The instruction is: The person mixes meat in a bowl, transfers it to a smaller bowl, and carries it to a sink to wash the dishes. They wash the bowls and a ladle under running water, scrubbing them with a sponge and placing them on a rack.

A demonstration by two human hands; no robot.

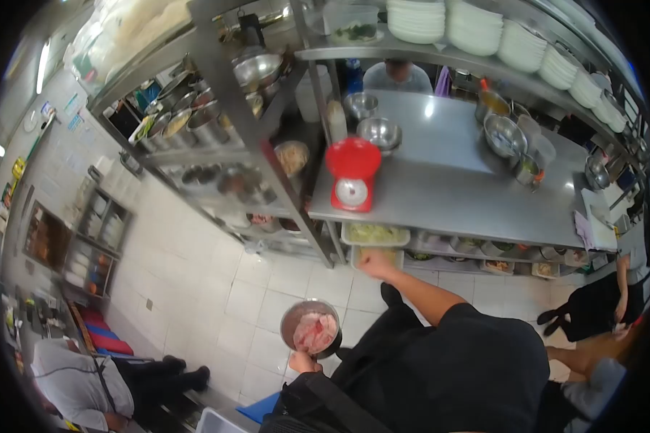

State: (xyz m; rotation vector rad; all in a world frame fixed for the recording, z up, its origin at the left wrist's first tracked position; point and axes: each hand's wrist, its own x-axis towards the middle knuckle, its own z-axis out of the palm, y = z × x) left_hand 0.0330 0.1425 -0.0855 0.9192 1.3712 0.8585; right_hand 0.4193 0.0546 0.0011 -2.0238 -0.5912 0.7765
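My left hand (pixel 305 362) is closed on the rim or handle of a round metal pot (pixel 287 325), which holds pieces of raw pink meat (pixel 315 332). Farther right, my right hand (pixel 374 264) reaches to the edge of the steel counter's lower shelf, over a tray of pale food (pixel 391 257); its fingers look curled, and what they hold, if anything, is hidden. Just above it sits a container of pale green shredded food (pixel 374 234). A red kitchen scale (pixel 352 192) with a red bowl stands on the counter (pixel 440 191) above.
Metal bowls (pixel 505 136) and pots stand on the counter. Stacked white plates (pixel 477 27) line the upper shelf. A metal rack post (pixel 289 191) rises left of the scale. People stand at lower left (pixel 87 382), at right (pixel 607 307) and lower right, and beyond the counter (pixel 397 77).
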